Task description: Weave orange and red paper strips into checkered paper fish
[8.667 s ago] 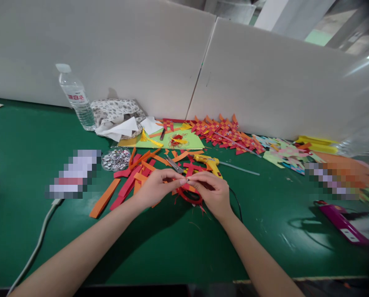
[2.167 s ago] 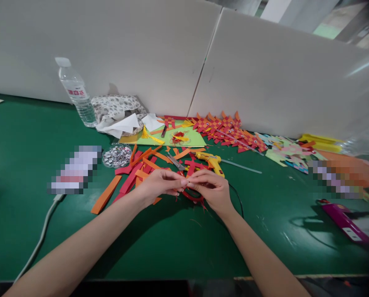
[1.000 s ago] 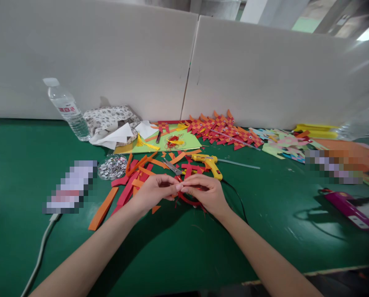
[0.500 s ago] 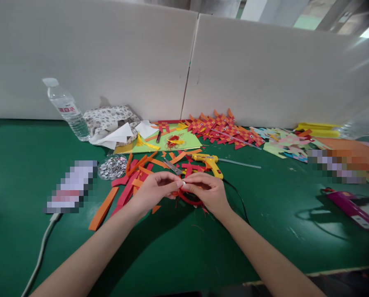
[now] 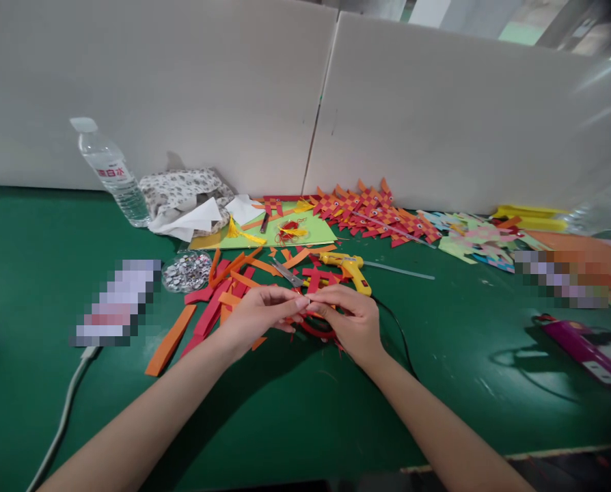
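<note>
My left hand (image 5: 258, 316) and my right hand (image 5: 350, 321) meet fingertip to fingertip over the green table (image 5: 295, 410). Both are pinched on something thin and small between them that I cannot make out. A red loop of cord (image 5: 316, 331) lies on the table right under the fingers. Red and orange paper strips (image 5: 218, 301) are scattered just beyond and left of my left hand. A yellow glue gun (image 5: 347, 268) lies just behind my right hand, its black cable (image 5: 400, 331) running past my right wrist.
A water bottle (image 5: 109, 171), a patterned cloth (image 5: 182, 191) and white paper stand at the back left. A dish of googly eyes (image 5: 186, 270), scissors (image 5: 286, 273), a green sheet (image 5: 279, 234), woven red-orange paper fish (image 5: 382, 213) and a purple tool (image 5: 582, 348) lie around. White boards wall the back.
Both hands stay pinched together at the same spot above the red loop. Only small finger shifts and slight camera movement show.
</note>
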`<state>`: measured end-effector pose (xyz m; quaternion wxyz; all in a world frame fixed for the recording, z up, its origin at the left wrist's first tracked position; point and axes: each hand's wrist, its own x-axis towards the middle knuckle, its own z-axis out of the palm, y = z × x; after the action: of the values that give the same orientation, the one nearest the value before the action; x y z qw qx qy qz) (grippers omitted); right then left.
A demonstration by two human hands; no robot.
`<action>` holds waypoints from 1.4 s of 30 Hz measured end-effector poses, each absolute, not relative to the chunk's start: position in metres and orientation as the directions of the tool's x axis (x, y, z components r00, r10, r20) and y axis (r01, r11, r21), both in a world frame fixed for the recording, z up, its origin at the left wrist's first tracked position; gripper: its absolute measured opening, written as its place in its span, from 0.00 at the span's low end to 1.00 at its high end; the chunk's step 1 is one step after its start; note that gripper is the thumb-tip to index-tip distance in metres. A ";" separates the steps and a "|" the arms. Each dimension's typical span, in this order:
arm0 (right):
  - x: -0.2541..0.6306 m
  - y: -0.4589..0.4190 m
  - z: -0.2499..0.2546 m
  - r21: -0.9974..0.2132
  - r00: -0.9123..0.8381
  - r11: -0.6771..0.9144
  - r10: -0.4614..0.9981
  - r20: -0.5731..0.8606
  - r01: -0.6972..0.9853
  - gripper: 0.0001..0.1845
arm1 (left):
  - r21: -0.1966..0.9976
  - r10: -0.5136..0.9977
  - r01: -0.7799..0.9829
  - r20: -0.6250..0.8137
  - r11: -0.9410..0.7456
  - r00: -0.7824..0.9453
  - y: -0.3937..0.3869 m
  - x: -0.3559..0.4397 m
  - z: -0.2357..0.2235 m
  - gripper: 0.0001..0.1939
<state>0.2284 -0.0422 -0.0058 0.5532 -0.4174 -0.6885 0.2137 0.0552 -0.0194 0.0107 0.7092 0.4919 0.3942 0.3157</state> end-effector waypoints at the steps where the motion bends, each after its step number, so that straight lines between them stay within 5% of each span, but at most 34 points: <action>1: 0.229 -0.042 -0.006 -0.753 -0.038 0.564 0.808 0.588 0.337 0.08 | 0.949 0.837 -0.062 -0.241 0.310 0.492 -0.019 0.055 0.009 0.13; 42: 0.229 -0.047 0.000 -0.735 -0.075 0.617 0.777 0.624 0.281 0.10 | 0.949 0.832 -0.066 -0.236 0.309 0.502 -0.021 0.053 0.010 0.09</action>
<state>0.2286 -0.0466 -0.0004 0.5651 -0.3782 -0.6995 0.2198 0.0527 -0.0206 0.0099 0.7109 0.4954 0.3864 0.3159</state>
